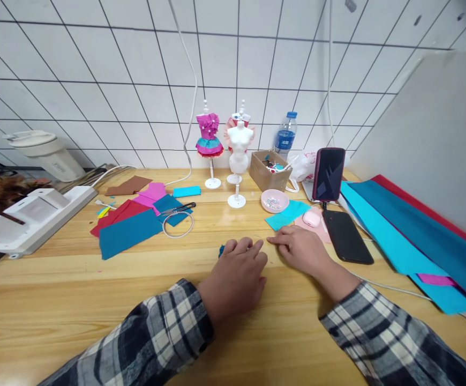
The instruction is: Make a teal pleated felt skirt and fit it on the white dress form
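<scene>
Presently resting low on the wooden table [257,348], with the left hand [236,273] arched palm down over a small blue piece [221,250] (just a sliver showing beside the knuckles). Across a narrow gap, with the right hand [300,247] laid flatter, index finger pointing toward the left fingers, apart from them. Too hidden under the palms to tell whether either grip is closed on anything. Leftward, roomy as far as the pale ring [177,237], the scissors [185,207] and the edge of the dark blue cloth [130,234]. Ahead, open across wood to the white mannequin [239,142] and the rim of the pink dish [275,209]. Rightward, tighter: hemmed in by turquoise cloth [285,215], the pink case [311,218] and the flat black phone [347,236].
</scene>
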`<state>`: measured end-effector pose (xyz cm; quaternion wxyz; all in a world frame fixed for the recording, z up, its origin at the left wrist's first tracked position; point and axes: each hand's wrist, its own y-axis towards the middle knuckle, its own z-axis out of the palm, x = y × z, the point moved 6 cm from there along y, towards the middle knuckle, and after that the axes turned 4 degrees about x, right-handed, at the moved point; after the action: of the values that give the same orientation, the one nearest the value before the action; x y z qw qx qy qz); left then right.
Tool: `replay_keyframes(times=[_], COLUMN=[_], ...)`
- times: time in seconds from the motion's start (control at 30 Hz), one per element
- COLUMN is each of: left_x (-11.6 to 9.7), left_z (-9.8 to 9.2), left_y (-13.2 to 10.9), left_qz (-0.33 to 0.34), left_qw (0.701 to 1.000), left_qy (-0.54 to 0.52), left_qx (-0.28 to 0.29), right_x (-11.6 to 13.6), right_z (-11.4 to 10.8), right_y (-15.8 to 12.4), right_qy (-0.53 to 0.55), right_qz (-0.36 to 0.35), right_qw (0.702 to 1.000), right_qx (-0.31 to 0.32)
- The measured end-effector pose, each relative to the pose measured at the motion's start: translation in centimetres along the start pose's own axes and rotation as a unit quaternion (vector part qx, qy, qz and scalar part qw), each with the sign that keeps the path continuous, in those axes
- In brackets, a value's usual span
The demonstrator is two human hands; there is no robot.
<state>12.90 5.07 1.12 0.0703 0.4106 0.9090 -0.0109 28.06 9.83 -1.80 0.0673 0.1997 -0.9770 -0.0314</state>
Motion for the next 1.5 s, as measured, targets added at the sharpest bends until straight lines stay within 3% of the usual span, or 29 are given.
replay_keyframes(times=[0.17,0.37,0.53,0.8,1.23,1.5], left_x=[-1.0,-1.1,-0.4,0.0,1.1,1.3], left_z=[1.6,2.8,2.8,2.7,1.7,2.2], left_y=[2.1,2.3,2.3,2.9,2.9,2.9], left_qz=[0.009,0.012,0.009,0.022,0.024,0.020], left_qw=[0.999,0.998,0.997,0.997,0.998,0.999], left_qy=[0.032,0.063,0.073,0.075,0.058,0.032], left_qx=[0.010,-0.007,-0.032,-0.008,-0.003,-0.001], right_x=[-0.2,-1.3,-1.4,-0.7,-2.0,-2.1], right_z=[-0.3,0.0,0.0,-0.5,0.8,-0.6], right_y=[0.2,0.0,-0.2,-0.4,-0.3,-0.6], right_qy=[0.029,0.104,0.057,0.007,0.151,0.081], right_qz=[0.007,-0.016,-0.036,-0.035,-0.012,0.026], right_qw=[0.999,0.994,0.997,0.999,0.988,0.996], right_qx=[0.015,0.016,0.027,0.033,0.004,0.028])
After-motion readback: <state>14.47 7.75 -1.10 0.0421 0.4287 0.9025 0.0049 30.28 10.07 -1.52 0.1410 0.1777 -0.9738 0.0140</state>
